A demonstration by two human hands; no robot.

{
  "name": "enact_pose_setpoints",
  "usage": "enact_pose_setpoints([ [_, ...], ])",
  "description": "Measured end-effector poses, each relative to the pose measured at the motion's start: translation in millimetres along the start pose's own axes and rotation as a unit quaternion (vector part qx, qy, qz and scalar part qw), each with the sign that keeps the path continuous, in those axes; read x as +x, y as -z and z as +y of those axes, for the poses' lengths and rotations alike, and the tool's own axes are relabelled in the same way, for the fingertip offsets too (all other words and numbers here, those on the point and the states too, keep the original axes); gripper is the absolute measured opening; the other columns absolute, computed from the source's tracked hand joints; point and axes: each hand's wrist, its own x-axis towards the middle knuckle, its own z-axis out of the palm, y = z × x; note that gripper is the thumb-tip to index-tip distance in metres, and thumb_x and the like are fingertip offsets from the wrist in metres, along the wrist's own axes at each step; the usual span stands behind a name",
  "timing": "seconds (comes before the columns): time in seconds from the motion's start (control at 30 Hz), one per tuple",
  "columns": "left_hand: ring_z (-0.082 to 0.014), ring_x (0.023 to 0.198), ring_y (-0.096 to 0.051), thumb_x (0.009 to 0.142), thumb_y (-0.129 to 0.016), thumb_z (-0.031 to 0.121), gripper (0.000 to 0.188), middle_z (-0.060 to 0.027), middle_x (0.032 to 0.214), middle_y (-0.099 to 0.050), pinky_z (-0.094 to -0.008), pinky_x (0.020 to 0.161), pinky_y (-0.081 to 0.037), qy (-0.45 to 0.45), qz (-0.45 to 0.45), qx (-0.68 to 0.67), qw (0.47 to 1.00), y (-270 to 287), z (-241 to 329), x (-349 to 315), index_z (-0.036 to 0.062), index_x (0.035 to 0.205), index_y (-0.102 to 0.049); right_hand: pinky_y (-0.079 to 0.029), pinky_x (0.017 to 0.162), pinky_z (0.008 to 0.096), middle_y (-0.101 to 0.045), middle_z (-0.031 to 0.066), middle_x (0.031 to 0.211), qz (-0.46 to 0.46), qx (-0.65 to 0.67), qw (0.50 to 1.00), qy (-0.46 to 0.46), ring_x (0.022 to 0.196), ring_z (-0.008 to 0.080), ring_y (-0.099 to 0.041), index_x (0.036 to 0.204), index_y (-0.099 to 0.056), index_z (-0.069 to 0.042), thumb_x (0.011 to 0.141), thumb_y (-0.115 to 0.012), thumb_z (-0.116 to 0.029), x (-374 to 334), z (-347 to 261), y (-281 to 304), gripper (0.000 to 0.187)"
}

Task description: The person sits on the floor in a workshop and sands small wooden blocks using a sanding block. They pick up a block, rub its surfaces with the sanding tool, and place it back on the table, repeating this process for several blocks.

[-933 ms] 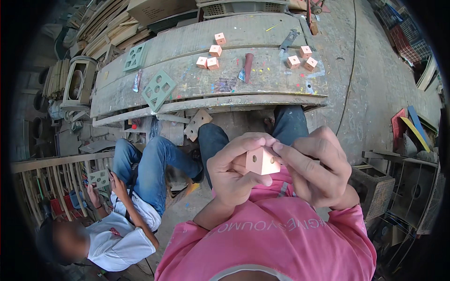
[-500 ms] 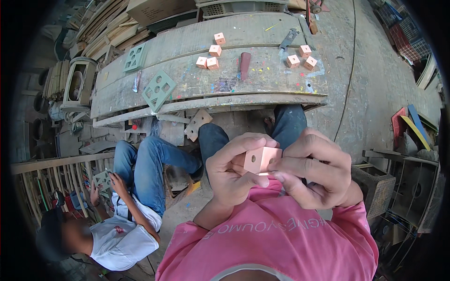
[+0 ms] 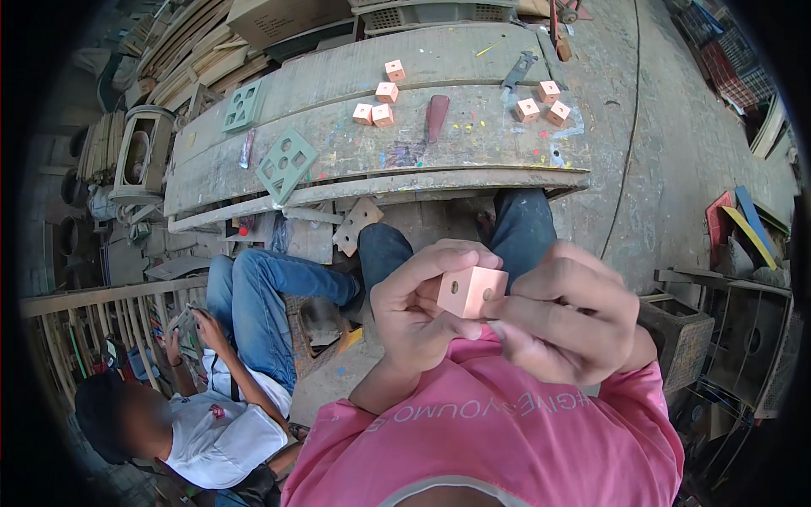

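Note:
My left hand (image 3: 416,313) grips a small peach-coloured cube (image 3: 462,291) in front of my chest, thumb below and fingers behind it. Two round holes show, one on each of two faces. Close against the cube's right side, my right hand (image 3: 570,313) has its thumb and fingers pinched together. Whatever is between those fingertips, if anything, is hidden. Similar peach cubes (image 3: 383,114) with holes stand on the workbench in a group left of centre, and several more cubes (image 3: 527,110) are at its right end.
The paint-spotted workbench (image 3: 338,152) lies ahead of my knees. It bears a dark red tapered piece (image 3: 437,117), a grey metal tool (image 3: 519,71) and green plates with cutouts (image 3: 286,165). A seated co-worker (image 3: 228,431) is at the left. A crate (image 3: 678,346) stands at the right.
My right fingers have shifted slightly right and down on the cube's side, so its right hole shows more fully. The cube has barely moved. The co-worker's head and held plate have shifted.

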Motion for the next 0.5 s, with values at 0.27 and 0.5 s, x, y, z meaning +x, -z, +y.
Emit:
enact_pose_setpoints([
  [0.27, -0.0242, 0.103, -0.060, 0.073, -0.082, 0.020, 0.059, -0.0210, 0.112, -0.060, -0.0328, 0.087, -0.050, -0.004, 0.006, 0.014, 1.000, 2, 1, 1, -0.0047, 0.120, -0.055, -0.041, 0.049, 0.0291, -0.057, 0.0111, 0.074, 0.000, -0.045, 0.999, 0.005, 0.059, 0.0204, -0.052, 0.083, -0.066, 0.007, 0.065, -0.072, -0.002, 5, 7, 3, 0.021],
  [0.5, -0.0245, 0.104, -0.060, 0.073, -0.082, 0.020, 0.059, -0.0209, 0.111, -0.060, -0.0334, 0.087, -0.050, -0.021, 0.003, 0.014, 1.000, 2, -2, 1, -0.0051, 0.120, -0.055, -0.039, 0.048, 0.0290, -0.056, 0.0102, 0.073, 0.010, -0.066, 0.997, 0.024, 0.058, 0.0195, -0.051, 0.082, -0.066, 0.008, 0.066, -0.072, -0.003, 6, 14, 1, 0.020],
])
